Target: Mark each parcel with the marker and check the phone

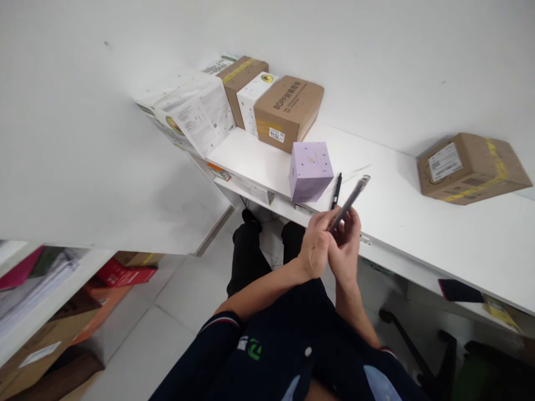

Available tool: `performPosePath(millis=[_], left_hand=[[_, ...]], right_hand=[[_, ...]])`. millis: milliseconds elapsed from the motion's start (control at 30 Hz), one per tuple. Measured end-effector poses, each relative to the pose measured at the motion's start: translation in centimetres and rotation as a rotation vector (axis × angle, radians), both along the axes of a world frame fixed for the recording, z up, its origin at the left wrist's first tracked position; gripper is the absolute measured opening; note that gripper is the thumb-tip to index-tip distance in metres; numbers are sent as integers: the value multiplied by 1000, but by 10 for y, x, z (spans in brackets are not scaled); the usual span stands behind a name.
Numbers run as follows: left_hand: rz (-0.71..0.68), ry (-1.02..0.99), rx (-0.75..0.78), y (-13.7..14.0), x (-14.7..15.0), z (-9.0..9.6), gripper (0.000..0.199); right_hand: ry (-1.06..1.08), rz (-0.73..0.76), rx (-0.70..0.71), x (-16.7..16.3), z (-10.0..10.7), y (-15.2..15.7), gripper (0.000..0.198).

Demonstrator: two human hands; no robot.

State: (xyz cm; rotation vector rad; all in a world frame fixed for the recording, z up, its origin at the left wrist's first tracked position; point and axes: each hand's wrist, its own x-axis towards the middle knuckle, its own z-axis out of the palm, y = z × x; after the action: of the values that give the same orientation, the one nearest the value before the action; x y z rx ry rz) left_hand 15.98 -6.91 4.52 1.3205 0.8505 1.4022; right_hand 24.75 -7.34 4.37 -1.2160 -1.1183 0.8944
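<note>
A slim grey smartphone (351, 201) is held tilted over the front edge of the white desk, seen nearly edge-on. My left hand (315, 245) is closed around its lower left side. My right hand (346, 242) grips it from the other side, with its fingers curled behind. The phone's screen cannot be made out from here. Just beyond my hands a black pen (336, 191) lies on the desk. To the left of the pen stands a lilac cube-shaped box (311, 167) near the desk's edge.
Brown cartons (288, 106) and white printed boxes line the wall at the back left. Another taped carton (472, 167) sits on the right of the white desk (401, 223). A white panel (125, 184) stands at left, and an under-desk shelf (251, 191) holds small items.
</note>
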Motion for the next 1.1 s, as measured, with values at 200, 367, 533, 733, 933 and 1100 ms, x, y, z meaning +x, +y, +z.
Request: performPosePath(millis=[200,367,533,733,933,1100], left_hand=[[266,738,444,33,-3,20,51],[530,1077,343,98,-8,59,63],[424,1258,59,147,5,61,79],[383,687,78,151,-29,41,74],[288,523,-305,102,-147,31,95],[285,198,-649,63,-205,-8,94]], right_hand=[[-259,-297,-173,63,-11,0,81],[-948,-489,-435,120,-15,18,94],[-1133,-385,-653,144,-16,32,90],[-1147,-329,-735,159,-19,38,96],[-1112,-354,-728,157,-29,34,90],[-1108,-379,-673,154,-40,30,85]])
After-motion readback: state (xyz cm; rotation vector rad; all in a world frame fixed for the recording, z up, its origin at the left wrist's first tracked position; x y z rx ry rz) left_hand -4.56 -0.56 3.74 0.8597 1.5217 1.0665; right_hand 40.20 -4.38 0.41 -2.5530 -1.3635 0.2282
